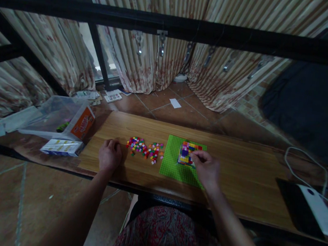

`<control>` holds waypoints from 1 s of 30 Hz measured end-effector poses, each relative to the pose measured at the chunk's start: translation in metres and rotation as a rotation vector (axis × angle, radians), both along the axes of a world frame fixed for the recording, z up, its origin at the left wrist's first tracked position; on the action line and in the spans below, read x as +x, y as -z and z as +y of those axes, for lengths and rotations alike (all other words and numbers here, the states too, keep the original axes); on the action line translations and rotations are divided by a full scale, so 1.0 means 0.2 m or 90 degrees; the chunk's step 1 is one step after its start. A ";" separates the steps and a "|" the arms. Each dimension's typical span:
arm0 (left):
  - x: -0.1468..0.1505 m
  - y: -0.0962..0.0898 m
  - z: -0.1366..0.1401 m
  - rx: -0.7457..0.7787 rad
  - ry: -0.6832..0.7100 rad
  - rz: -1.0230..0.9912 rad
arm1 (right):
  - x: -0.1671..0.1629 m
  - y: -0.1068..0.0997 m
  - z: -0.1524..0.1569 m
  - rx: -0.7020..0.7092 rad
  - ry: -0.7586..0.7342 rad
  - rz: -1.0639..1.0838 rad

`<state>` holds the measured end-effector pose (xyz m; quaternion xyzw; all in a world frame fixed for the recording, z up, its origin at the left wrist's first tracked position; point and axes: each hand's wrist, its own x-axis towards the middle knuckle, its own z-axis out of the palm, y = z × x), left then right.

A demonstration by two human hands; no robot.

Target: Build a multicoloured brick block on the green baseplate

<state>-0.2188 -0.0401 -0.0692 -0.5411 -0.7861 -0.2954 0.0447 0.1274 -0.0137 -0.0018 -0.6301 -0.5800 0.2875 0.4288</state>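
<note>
A green studded baseplate (169,165) lies on the wooden board, with a low block of many-coloured toy bricks (188,152) built on it. Over the right side of that block is my right hand (206,168), thumb and forefinger pinched together at the bricks. Whatever sits between those fingertips is too small to make out. My left hand (110,154) rests on the board with its fingers curled, left of a loose scatter of small coloured bricks (144,148). Its palm and fingertips are hidden. The scatter lies between my left hand and the baseplate.
A clear plastic bin (58,115) with an orange label stands left of the wooden board (245,176), a small white box (62,147) in front of it. At the right end lie a white device (315,209) and its cable (305,179). A black metal bar (172,24) with hanging clips crosses above.
</note>
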 end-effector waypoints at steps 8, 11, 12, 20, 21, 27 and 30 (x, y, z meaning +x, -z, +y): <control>0.01 -0.01 -0.01 -0.010 -0.003 -0.024 | -0.14 -0.03 -0.15 0.019 -0.126 0.014; 0.02 -0.01 -0.01 -0.008 -0.003 -0.028 | -0.26 0.00 -0.18 0.027 -0.237 -0.029; 0.02 -0.01 -0.01 -0.006 -0.003 -0.028 | -0.31 0.02 -0.18 0.034 -0.265 -0.039; 0.03 -0.01 -0.02 -0.006 -0.008 -0.042 | -0.60 0.15 0.00 0.097 -0.334 -0.175; 0.03 -0.01 -0.02 -0.005 -0.008 -0.043 | -0.63 0.15 0.03 0.099 -0.343 -0.203; 0.04 -0.01 -0.01 -0.008 -0.009 -0.060 | -0.77 0.14 0.15 0.091 -0.391 -0.309; 0.04 -0.01 -0.01 -0.006 -0.009 -0.061 | -0.79 0.17 0.17 0.071 -0.379 -0.333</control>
